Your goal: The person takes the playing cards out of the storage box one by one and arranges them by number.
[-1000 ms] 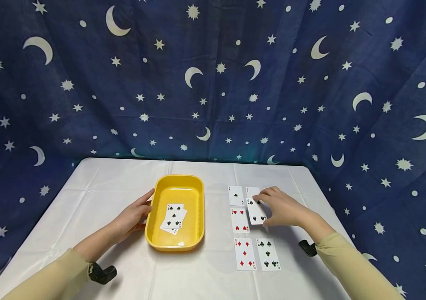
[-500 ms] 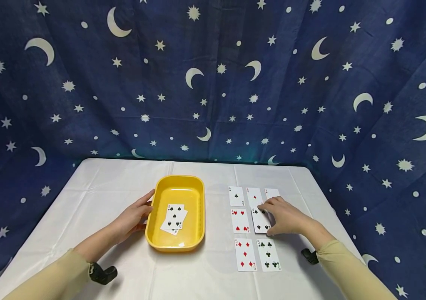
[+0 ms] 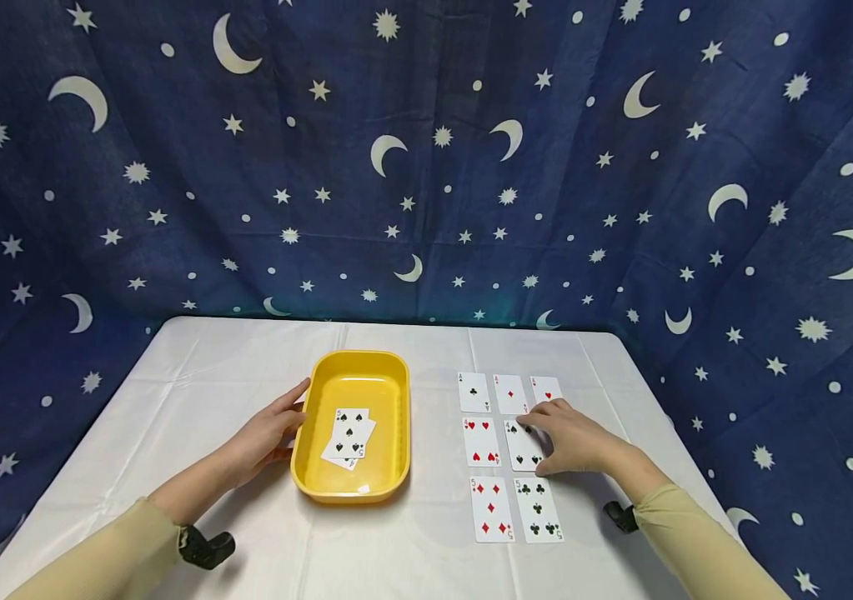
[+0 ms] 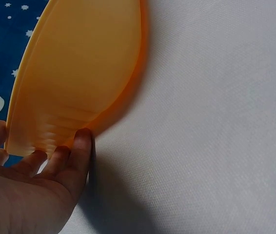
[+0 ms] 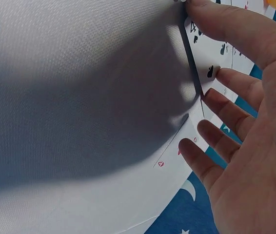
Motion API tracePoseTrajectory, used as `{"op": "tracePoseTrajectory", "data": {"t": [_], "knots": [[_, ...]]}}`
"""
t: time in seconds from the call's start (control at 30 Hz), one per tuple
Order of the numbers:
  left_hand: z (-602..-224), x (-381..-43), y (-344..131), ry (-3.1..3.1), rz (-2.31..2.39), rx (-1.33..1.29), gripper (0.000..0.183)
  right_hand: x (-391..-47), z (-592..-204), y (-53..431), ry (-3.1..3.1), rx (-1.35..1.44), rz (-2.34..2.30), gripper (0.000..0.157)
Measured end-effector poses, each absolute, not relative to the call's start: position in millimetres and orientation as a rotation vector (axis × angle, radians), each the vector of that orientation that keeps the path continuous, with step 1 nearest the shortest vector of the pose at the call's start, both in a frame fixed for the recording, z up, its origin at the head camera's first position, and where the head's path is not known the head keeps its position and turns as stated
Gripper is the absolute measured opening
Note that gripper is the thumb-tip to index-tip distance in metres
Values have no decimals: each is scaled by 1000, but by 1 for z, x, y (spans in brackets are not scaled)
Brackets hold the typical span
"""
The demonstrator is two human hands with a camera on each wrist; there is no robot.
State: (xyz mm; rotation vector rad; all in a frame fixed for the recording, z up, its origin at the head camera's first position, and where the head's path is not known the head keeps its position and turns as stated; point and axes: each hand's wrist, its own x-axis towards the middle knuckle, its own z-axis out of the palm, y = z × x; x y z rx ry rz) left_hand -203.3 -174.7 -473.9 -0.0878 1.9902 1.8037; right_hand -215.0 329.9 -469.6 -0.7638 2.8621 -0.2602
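The left hand (image 3: 264, 437) rests against the left side of a yellow tray (image 3: 405, 433), its fingertips (image 4: 83, 139) touching the outer wall. Inside the tray, a five of spades playing card (image 3: 352, 432) lies over another card. On the right, the right hand (image 3: 576, 440) holds a four of spades playing card (image 3: 520, 446) by its edges, thumb at the lower right corner and fingers at the upper edge. This card lies beside the four of hearts (image 3: 481, 442), above the five of clubs (image 3: 539, 510). In the right wrist view, the outer fingers are spread past the card.
An ace of clubs (image 3: 474, 392), an ace of diamonds (image 3: 509, 393) and an ace of hearts (image 3: 546, 388) form the back row. The five of diamonds (image 3: 491, 510) lies in front. A white cloth (image 3: 403, 550) covers the table; a star-patterned curtain (image 3: 426, 225) hangs behind.
The right hand has brought the four of spades toward the person and slightly right, into the middle row, uncovering the ace of diamonds and ace of hearts. The left hand stays at the tray.
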Motion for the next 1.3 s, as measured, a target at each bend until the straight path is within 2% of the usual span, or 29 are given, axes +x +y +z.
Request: {"op": "tracePoseTrajectory", "data": {"t": [0.93,1.3], "knots": [[-476,-206,-175,2016,1788,-116,68,-217,-471,330,2844,-704,-284,83],[-475,-205,-174,2019,1773,-107,68,-215,-457,327,2875,-722,-330,80]]}}
